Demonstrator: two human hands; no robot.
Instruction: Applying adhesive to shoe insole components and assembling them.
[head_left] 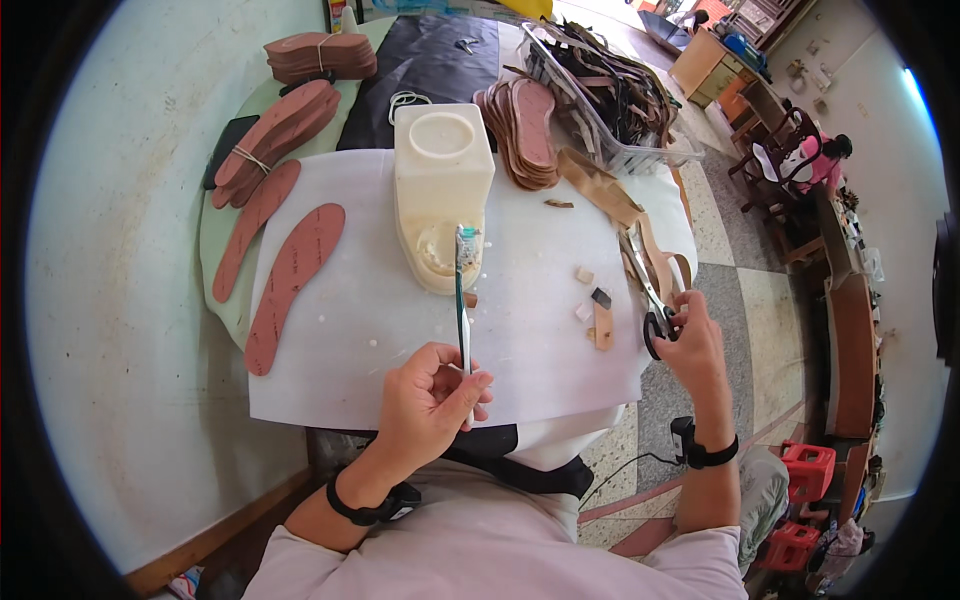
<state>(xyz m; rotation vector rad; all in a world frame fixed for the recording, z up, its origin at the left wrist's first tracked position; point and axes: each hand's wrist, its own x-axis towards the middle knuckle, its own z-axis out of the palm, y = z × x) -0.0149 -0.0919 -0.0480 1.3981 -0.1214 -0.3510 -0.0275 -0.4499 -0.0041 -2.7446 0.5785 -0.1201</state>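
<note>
My left hand [432, 398] is closed around the handle of a toothbrush [463, 320]. The brush's bristled head rests over the round, whitish-crusted hollow at the front of a cream plastic container [407, 200]. At the table's right edge, my right hand [694, 345] has its fingers curled at the black handles of a pair of scissors [646, 272]. Those blades point away from me, lying against a tan strip [603, 188] of material. Left of the container, one pinkish-brown insole [295, 285] lies flat on the white sheet [350, 395], with another insole [258, 228] beside it.
Bundled insoles [320, 57] sit at the back left, and another stack [522, 130] stands right of the container. A clear plastic bin [600, 140] overflows with dark strips. Small scraps [603, 325] lie near the scissors. A wall [130, 250] borders the left side; red stools [808, 470] stand at right.
</note>
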